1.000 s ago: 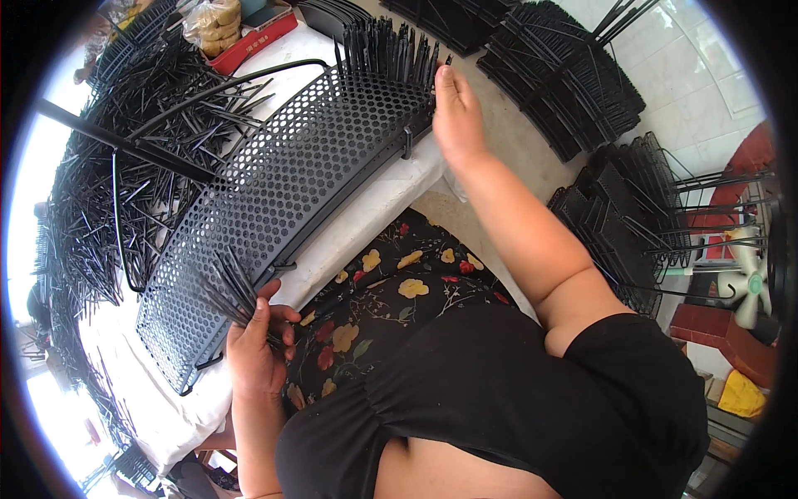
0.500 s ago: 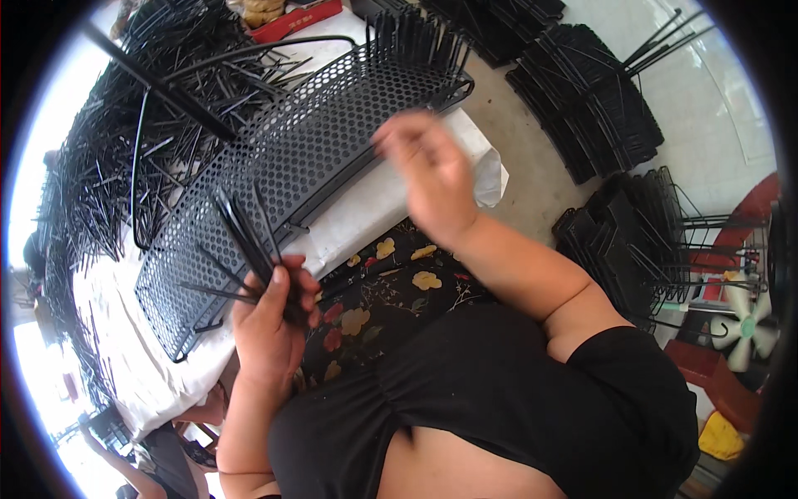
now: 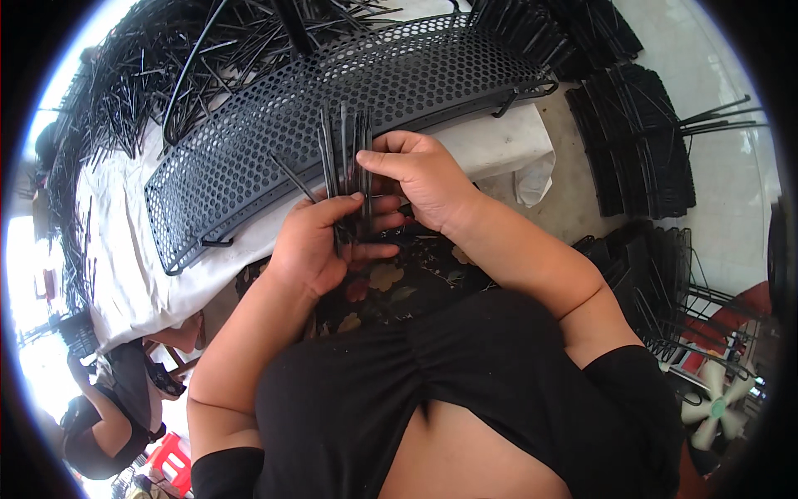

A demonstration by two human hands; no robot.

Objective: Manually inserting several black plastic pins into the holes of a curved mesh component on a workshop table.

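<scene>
Several thin black rods (image 3: 326,150) stand up from my left hand (image 3: 307,241), whose thumb presses across them while its fingers stretch behind. One of the rods leans off to the left. My right hand (image 3: 428,179) pinches the upper part of the rods at the right side of the bundle between thumb and fingers. The lower ends are partly hidden by my hands. Just beyond both hands lies a long black perforated metal panel (image 3: 399,96) with small hooks on its near edge.
White sheeting (image 3: 125,283) covers the table under the panel. A large heap of black rods (image 3: 137,108) lies at the far left. Stacked black panels (image 3: 644,137) and wire racks (image 3: 657,279) stand at right, near a fan (image 3: 716,407). Another person (image 3: 108,424) is at lower left.
My right hand has come down and left from over the panel to the rods in my left hand. The left hand has moved up and right, and the view has shifted.
</scene>
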